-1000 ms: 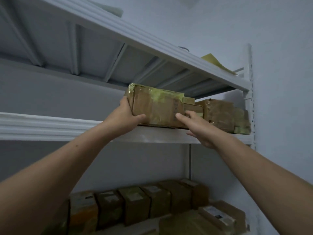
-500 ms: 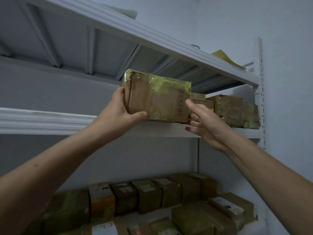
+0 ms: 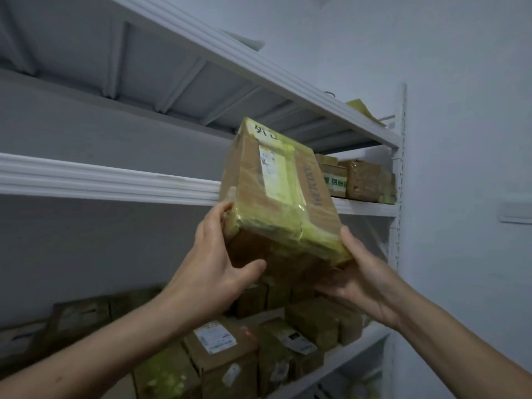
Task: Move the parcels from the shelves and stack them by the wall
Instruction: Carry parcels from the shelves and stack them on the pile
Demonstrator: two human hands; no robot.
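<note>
While the left hand (image 3: 213, 260) curls round the lower left corner of the parcel (image 3: 276, 197), thumb across its near face, the box hangs tilted in the air just in front of the middle shelf (image 3: 115, 182); the right hand (image 3: 359, 277) cups its lower right corner from beneath; held only by the corners, the glossy tape may slip, dropping it onto the lower parcels (image 3: 218, 349).

Middle shelf (image 3: 115, 182) open leftward, parcels (image 3: 363, 180) at right end, lower shelf (image 3: 345, 359) seemingly packed

White metal shelving (image 3: 115, 180) lines pale grey walls (image 3: 460, 53) (meeting in a corner at right); the light is dim.
</note>
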